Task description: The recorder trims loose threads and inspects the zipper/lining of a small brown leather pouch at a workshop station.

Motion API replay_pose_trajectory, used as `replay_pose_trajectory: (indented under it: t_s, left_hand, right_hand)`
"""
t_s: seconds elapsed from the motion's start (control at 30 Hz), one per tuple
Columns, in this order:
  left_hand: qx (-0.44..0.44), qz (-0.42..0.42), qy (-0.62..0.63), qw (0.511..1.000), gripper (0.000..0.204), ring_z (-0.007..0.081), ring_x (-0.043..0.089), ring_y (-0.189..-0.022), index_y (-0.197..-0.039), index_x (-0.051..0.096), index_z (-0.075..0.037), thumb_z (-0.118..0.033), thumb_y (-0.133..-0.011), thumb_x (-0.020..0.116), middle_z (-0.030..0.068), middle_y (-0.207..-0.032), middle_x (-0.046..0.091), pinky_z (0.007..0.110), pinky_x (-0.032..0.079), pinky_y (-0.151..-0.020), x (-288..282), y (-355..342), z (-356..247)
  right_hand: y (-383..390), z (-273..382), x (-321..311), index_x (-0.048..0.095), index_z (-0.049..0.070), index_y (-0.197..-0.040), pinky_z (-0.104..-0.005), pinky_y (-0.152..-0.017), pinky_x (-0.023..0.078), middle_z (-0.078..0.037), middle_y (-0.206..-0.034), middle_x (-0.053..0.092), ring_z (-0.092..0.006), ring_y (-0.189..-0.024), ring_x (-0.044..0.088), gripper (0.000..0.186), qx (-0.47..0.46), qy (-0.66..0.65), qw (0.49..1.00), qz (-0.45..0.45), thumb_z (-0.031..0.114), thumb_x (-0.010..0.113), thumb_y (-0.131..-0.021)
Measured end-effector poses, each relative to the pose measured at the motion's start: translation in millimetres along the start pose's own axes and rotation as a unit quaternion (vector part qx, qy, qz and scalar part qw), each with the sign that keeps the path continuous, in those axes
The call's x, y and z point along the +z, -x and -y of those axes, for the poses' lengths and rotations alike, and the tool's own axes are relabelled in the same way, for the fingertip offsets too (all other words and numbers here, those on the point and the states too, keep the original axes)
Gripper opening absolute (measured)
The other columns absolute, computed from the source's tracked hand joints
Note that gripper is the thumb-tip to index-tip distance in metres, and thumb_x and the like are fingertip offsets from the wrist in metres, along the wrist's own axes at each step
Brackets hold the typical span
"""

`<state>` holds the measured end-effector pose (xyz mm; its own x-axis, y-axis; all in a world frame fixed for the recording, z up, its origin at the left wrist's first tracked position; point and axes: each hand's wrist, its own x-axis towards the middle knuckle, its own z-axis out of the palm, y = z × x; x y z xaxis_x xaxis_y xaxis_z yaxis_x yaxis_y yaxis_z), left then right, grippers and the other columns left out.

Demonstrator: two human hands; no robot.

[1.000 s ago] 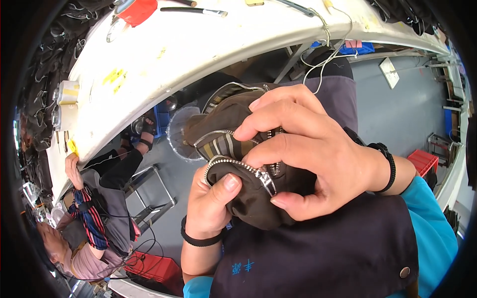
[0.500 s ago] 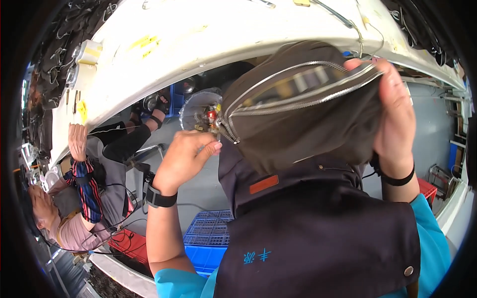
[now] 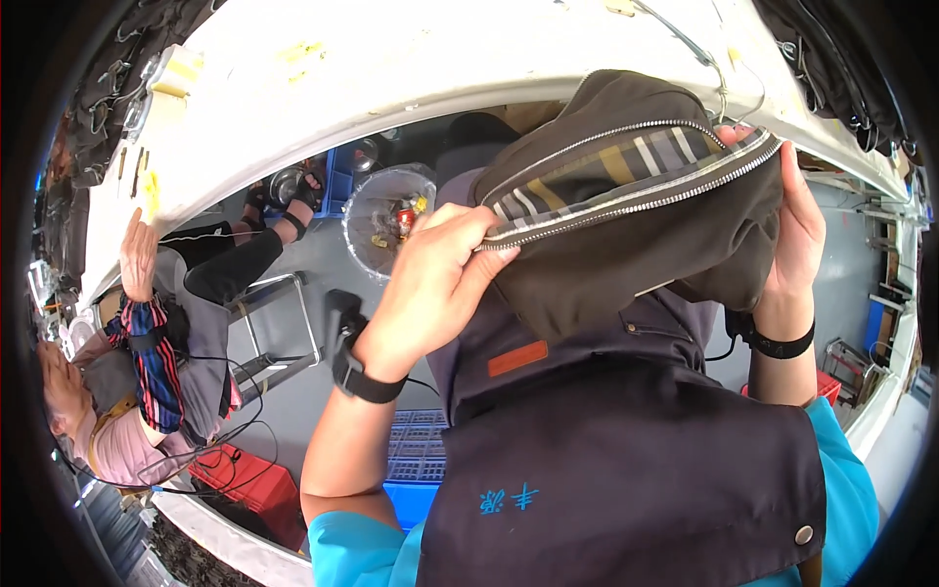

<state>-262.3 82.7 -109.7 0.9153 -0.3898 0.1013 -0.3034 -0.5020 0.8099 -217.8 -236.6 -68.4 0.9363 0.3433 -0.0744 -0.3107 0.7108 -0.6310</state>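
Observation:
A dark olive fabric bag is stretched out above my lap, its long silver zipper open on a striped lining. My left hand pinches the left end of the zipper, fingers closed on the bag's edge. At the right end, my right hand grips the bag, its fingers partly hidden behind the fabric. Beneath the bag lies a dark apron with a small orange-brown patch.
The white worktable curves across the top, bearing tools and cords. A co-worker sits at left with a hand at the table edge. A lined bin with scraps, blue crates, red crates and a metal stool stand below.
The bag has been turned and spread wide at about table-edge height. My left hand let go, then took hold at the zipper's left end; my right hand moved to the right end.

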Motion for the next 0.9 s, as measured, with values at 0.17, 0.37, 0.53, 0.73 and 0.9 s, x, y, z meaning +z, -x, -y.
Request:
replay_pose_trajectory:
  t_s: [0.17,0.37,0.53,0.73,0.9]
  left_hand:
    - [-0.047,-0.078,0.08,0.993,0.019,0.0254,0.041,-0.061,-0.09,0.057,-0.001,-0.019,-0.096,0.058,0.0091,-0.066,0.046,0.031,0.04,-0.065,-39,-7,-32]
    - [-0.128,0.013,0.119,0.985,0.031,0.0051,0.038,-0.072,-0.109,0.058,0.007,-0.023,-0.101,0.051,-0.0047,-0.075,0.048,0.02,0.034,-0.063,-62,-6,-46]
    - [-0.189,-0.002,0.222,0.957,0.04,0.0047,0.046,-0.08,-0.123,0.053,0.011,-0.022,-0.101,0.053,-0.0029,-0.086,0.055,0.017,0.037,-0.075,-71,-4,-46]
    - [-0.203,0.035,0.235,0.95,0.041,0.003,0.044,-0.079,-0.124,0.052,0.013,-0.021,-0.1,0.054,-0.0028,-0.085,0.055,0.017,0.036,-0.073,-80,-11,-51]
    - [-0.174,0.052,0.229,0.956,0.04,0.0055,0.045,-0.078,-0.119,0.055,0.01,-0.024,-0.098,0.056,-0.0015,-0.087,0.056,0.02,0.038,-0.07,-79,-14,-54]
  right_hand:
    - [-19,-27,-25,0.059,0.0,-0.117,-0.0278,-0.086,0.049,-0.008,-0.109,0.065,-0.0143,-0.096,0.063,0.033,-0.019,0.289,0.945,-0.152,0.027,0.048,-0.102]
    - [-31,-71,-51,0.06,0.004,-0.106,-0.0242,-0.081,0.048,-0.002,-0.101,0.065,-0.0094,-0.089,0.061,0.024,0.07,0.232,0.962,-0.129,0.025,0.05,-0.102]
    - [-39,-67,-45,0.06,0.006,-0.103,-0.0224,-0.081,0.046,0.0,-0.098,0.064,-0.0071,-0.089,0.059,0.02,0.091,0.258,0.956,-0.103,0.024,0.051,-0.101]
    - [-53,-50,-25,0.059,0.004,-0.114,-0.0267,-0.088,0.043,-0.002,-0.105,0.061,-0.0113,-0.1,0.055,0.026,0.016,0.527,0.85,-0.014,0.023,0.054,-0.098]
    - [-69,-46,50,0.054,0.001,-0.125,-0.0346,-0.094,0.043,-0.011,-0.113,0.061,-0.0243,-0.109,0.057,0.06,-0.126,0.631,0.731,0.226,0.035,0.076,-0.08]
